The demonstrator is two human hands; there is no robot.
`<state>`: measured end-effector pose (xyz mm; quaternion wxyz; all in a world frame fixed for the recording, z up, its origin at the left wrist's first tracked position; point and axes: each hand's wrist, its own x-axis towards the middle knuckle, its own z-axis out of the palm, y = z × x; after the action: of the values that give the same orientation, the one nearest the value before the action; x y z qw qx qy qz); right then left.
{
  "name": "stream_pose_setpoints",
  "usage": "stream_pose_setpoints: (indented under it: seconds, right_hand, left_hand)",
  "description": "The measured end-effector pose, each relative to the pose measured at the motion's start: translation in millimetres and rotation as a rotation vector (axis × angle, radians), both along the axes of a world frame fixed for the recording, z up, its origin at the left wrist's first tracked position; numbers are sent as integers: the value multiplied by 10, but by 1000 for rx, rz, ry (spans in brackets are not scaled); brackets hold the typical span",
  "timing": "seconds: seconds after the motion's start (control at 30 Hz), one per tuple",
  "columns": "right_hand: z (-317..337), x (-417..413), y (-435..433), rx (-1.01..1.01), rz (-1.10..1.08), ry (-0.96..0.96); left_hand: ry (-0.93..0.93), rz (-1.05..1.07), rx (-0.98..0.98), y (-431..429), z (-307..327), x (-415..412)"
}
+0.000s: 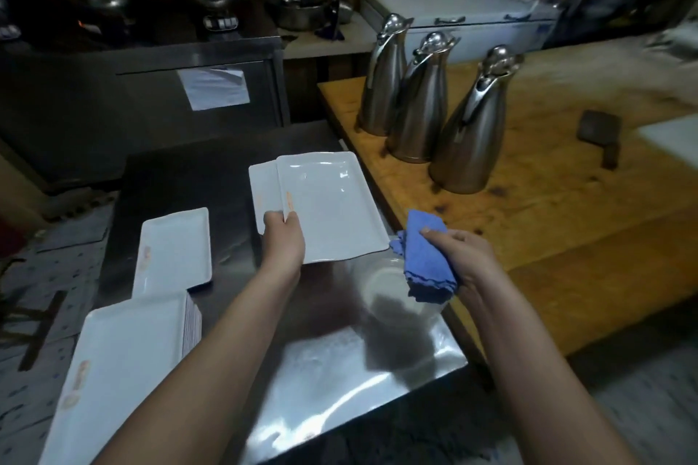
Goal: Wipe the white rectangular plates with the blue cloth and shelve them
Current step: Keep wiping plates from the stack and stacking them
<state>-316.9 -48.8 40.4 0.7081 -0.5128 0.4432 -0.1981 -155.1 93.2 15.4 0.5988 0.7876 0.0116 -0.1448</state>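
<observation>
My left hand (284, 238) pinches the top plate (328, 208) by its near edge, my right hand (468, 260) grips the blue cloth (425, 260), so I should hold it steady and wipe the whole face.

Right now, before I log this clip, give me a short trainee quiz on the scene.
1. True or false: the right hand holds the cloth.
2. How many steel jugs stand on the wooden table? A two, B three, C five.
3. Which hand grips a plate by its edge?
Key: 1 true; 2 B; 3 the left hand.
</observation>
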Motion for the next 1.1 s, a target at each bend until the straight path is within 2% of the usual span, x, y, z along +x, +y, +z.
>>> stream_pose_setpoints:
  seconds: [0.2, 0.63, 1.1]
  right_hand:
    - [-66, -177, -157, -52, -77, 18]
    - [-251, -320, -159, 23, -175, 20]
    - [-279, -272, -111, 40, -161, -28]
  left_hand:
    - [-120, -81, 92, -241, -75, -90]
    - [-359, -186, 31, -303, -167, -318]
    - [-652, -276, -12, -306, -133, -445]
